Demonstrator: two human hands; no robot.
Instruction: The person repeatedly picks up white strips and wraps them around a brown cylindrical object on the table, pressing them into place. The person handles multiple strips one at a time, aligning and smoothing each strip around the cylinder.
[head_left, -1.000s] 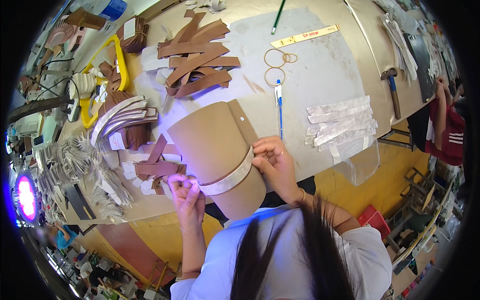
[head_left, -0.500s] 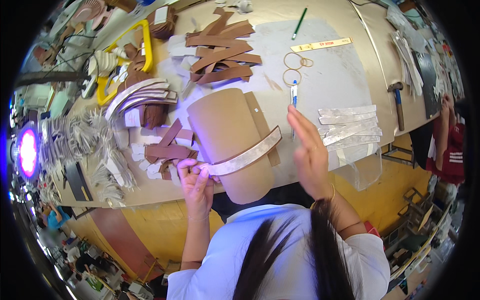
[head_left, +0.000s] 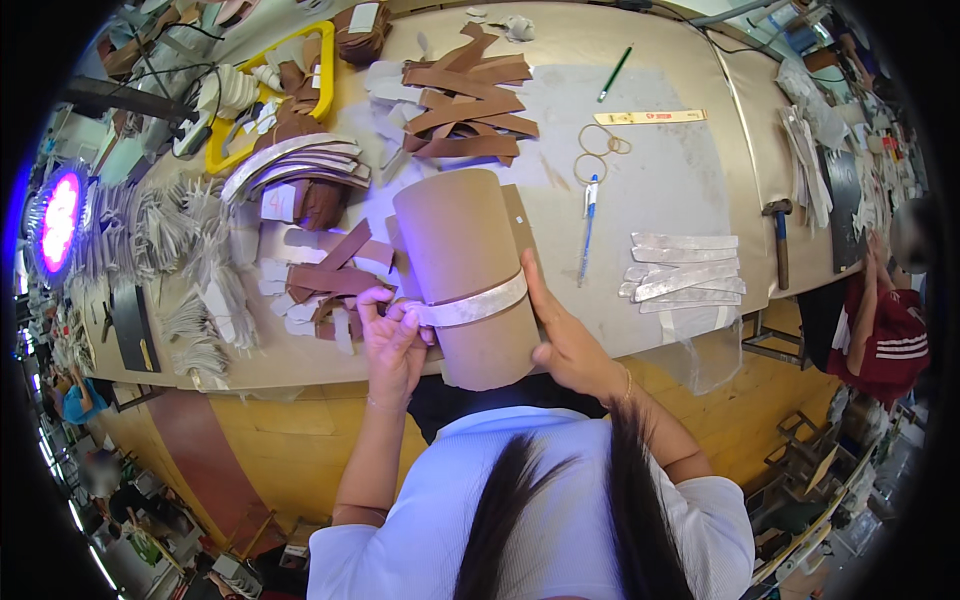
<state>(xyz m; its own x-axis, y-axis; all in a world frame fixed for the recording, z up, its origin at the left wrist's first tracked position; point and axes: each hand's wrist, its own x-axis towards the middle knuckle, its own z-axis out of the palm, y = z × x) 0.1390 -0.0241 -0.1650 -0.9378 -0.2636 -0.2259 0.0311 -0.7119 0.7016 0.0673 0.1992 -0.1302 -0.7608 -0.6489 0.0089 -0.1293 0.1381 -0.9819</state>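
A tan half-round form (head_left: 452, 232), like a curved board, stands at the table's near edge in front of me. Across its lower part lies a pale strip (head_left: 478, 305) with brown showing along its edge, now bent over the curve. My left hand (head_left: 392, 348) pinches the strip's left end between thumb and fingers, beside the form. On the other side my right hand (head_left: 572, 350) lies against the form with fingers stretched out and thumb apart, at the strip's right end. Short brown and white strips (head_left: 335, 270) lie in a pile just beyond my left hand.
Long brown strips (head_left: 470, 100) are heaped at the back. Pale strips (head_left: 685, 270) lie stacked at right, with a blue pen (head_left: 590, 225), rubber bands (head_left: 590, 165), a ruler (head_left: 650, 117), a green pencil (head_left: 615, 75) and a hammer (head_left: 781, 245). A yellow basket (head_left: 326, 75) stands back left.
My right hand has come down and left onto the form's right side. The strip's right end, which stuck out before, now lies bent against the form. My left hand keeps its pinch.
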